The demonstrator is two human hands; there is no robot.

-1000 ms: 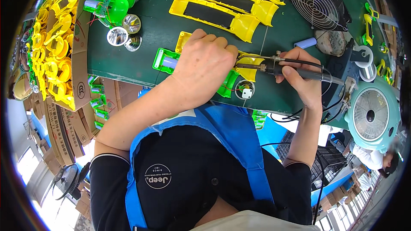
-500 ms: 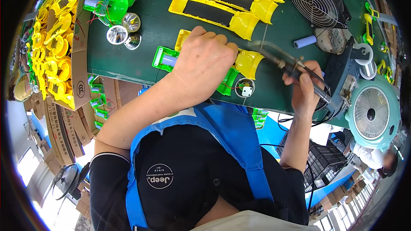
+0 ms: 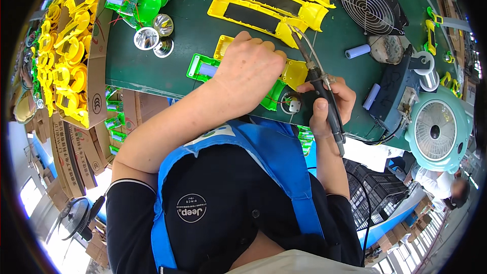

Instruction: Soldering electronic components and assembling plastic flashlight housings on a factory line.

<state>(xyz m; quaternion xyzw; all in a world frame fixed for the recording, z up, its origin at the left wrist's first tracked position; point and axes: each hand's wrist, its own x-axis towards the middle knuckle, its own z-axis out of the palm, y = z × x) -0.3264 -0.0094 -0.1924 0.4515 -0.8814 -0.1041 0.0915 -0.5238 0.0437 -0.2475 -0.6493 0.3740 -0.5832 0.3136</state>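
My left hand (image 3: 251, 73) is closed, knuckles up, over a yellow plastic shell (image 3: 294, 74) and a green lamp housing (image 3: 275, 94). Its fingertips are hidden beneath it, so what they grip cannot be seen. The green housing has a blue-grey battery cell (image 3: 208, 70) at its left end. At its right end, thin red wires run to a round lamp head with a white piece (image 3: 294, 106). In my right hand (image 3: 341, 100) is a soldering iron (image 3: 324, 91) with a thin curved tube along it. Its tip points up and away, near the lowest of the other yellow shells.
Several yellow shells with black panels (image 3: 253, 18) lie at the back. Green housings (image 3: 133, 7) and reflectors (image 3: 146, 38) are at back left, beside a carton of yellow parts (image 3: 96, 71). A black fan (image 3: 370, 2), soldering station (image 3: 393, 91), solder spool (image 3: 428, 73) and teal fan (image 3: 436, 129) stand right.
My right hand has moved left with the soldering iron, from beside the station to near the lamp head, and the iron has turned more upright. My left hand stays over the shell.
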